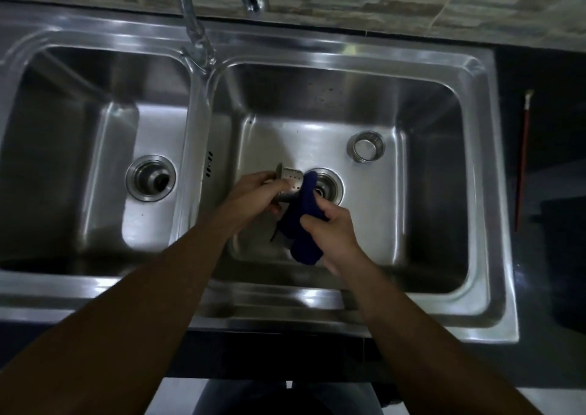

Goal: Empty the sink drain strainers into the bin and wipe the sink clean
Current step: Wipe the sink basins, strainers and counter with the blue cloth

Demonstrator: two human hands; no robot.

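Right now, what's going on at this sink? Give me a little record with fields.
Left grip: bare hand holding a perforated strainer basket
Right grip: bare hand holding a dark blue cloth against that basket
Second strainer basket: upright on the right basin floor
Left drain, right drain: both without strainers
Counter, right: thin red-handled tool

- Scene is recorded as dim overall; light is judged to fall from overhead.
- Bright glare patches are noted on the sink [374, 230] floors and front rim.
- The table [545, 65] at right is lost in near-black shadow.
- Edges are bowed by the wide lens; fine detail is softened throughout.
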